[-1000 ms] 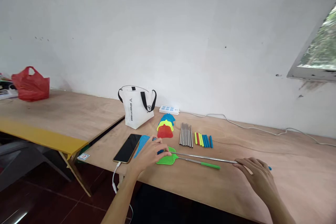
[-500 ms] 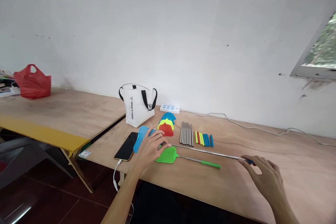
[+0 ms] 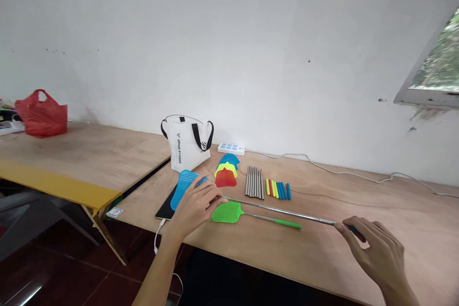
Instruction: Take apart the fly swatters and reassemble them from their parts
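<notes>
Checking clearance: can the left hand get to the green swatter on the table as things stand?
Probably yes. The left hand grips the blue swatter head right beside the green swatter, which lies flat and uncovered; it would need to free its fingers first.

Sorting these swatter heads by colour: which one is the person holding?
The blue head, lifted in the left hand; the green one lies flat on the table.

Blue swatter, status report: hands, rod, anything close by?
Left hand grips blue swatter head, tilted up. Right hand pinches handle end of metal rod. Green swatter lies just beneath; phone beside.
</notes>
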Available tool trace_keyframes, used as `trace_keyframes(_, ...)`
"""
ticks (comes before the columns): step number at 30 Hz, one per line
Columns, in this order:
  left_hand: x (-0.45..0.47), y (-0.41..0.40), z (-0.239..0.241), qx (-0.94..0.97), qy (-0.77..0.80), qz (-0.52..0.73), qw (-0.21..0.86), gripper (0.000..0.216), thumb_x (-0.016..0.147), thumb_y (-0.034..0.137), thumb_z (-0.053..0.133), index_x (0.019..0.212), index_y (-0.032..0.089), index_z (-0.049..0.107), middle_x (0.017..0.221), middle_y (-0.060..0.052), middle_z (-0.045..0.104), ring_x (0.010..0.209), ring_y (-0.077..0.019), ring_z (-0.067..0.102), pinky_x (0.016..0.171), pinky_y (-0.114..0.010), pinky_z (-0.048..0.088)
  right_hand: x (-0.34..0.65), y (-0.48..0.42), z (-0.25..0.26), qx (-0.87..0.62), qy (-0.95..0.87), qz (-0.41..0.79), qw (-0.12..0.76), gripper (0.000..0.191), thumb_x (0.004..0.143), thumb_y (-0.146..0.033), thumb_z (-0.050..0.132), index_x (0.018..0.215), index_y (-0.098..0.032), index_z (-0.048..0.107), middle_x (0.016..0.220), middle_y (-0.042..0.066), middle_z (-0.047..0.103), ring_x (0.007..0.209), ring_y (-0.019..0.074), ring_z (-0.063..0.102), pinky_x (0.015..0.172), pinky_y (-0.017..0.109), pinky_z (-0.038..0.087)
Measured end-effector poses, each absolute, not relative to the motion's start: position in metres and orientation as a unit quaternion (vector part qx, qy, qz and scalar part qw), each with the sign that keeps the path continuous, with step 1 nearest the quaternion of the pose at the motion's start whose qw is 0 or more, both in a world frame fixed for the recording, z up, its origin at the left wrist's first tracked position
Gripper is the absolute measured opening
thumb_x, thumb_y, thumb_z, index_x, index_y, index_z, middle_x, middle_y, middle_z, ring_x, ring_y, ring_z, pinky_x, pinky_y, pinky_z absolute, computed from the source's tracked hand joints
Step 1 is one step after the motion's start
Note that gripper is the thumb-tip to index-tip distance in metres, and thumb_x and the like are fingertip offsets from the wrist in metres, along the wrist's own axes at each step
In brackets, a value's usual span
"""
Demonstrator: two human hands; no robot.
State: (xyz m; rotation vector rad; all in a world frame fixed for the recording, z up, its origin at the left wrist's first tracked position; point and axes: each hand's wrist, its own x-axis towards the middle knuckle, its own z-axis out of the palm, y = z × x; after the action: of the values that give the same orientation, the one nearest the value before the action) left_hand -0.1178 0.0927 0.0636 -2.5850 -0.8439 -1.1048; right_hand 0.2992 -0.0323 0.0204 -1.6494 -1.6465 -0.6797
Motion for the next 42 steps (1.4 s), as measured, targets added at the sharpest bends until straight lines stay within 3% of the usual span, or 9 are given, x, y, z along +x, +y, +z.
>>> trace_keyframes(16, -0.124, 0.087, 0.070, -0.860, -0.258, -0.419, 0.135, 0.022, 0.102, 0.032, 0.060, 0.083, 0.021, 0.060, 0.078, 0.005, 0.068, 0.076, -0.0128, 0.062, 0.110, -0.041, 0.038, 0.291, -0.041, 0.026, -0.667, -0.628, -0.228, 0.329, 0.061, 0.096, -0.071, 0.040, 0.067, -0.024, 0.067, 0.054, 0.000, 0.058, 0.050, 0.0131, 0.053, 0.052, 0.025, 0.035)
trace_keyframes(22, -0.127, 0.089, 0.068, -0.874, -0.284, -0.378, 0.109, 0.020, 0.103, 0.031, 0.058, 0.086, 0.021, 0.061, 0.081, 0.005, 0.069, 0.078, -0.0133, 0.063, 0.110, -0.042, 0.036, 0.293, -0.036, 0.026, -0.638, -0.641, -0.228, 0.360, 0.053, 0.098, -0.064, 0.045, 0.069, -0.026, 0.068, 0.068, 0.001, 0.068, 0.052, 0.0130, 0.054, 0.057, 0.027, 0.040)
trace_keyframes(30, -0.119, 0.090, 0.066, -0.884, -0.285, -0.359, 0.090, 0.026, 0.105, 0.035, 0.053, 0.084, 0.021, 0.060, 0.081, 0.005, 0.070, 0.079, -0.0153, 0.062, 0.104, -0.042, 0.036, 0.308, -0.028, 0.022, -0.590, -0.659, -0.258, 0.390, 0.047, 0.095, -0.063, 0.051, 0.073, -0.026, 0.069, 0.067, 0.002, 0.067, 0.056, 0.0152, 0.055, 0.065, 0.031, 0.042)
trace_keyframes(37, -0.123, 0.092, 0.066, -0.882, -0.285, -0.367, 0.077, 0.025, 0.105, 0.035, 0.054, 0.085, 0.021, 0.061, 0.083, 0.005, 0.071, 0.080, -0.0146, 0.063, 0.106, -0.041, 0.034, 0.322, -0.026, 0.011, -0.618, -0.701, -0.183, 0.306, 0.045, 0.095, -0.063, 0.050, 0.075, -0.029, 0.072, 0.071, -0.001, 0.072, 0.057, 0.0139, 0.064, 0.050, 0.024, 0.041)
trace_keyframes(42, -0.125, 0.090, 0.069, -0.878, -0.287, -0.372, 0.089, 0.022, 0.103, 0.032, 0.057, 0.085, 0.022, 0.062, 0.081, 0.005, 0.071, 0.079, -0.0148, 0.063, 0.105, -0.041, 0.035, 0.312, -0.021, 0.009, -0.608, -0.672, -0.223, 0.358, 0.045, 0.096, -0.062, 0.051, 0.076, -0.027, 0.071, 0.071, 0.001, 0.070, 0.057, 0.0143, 0.058, 0.061, 0.027, 0.044)
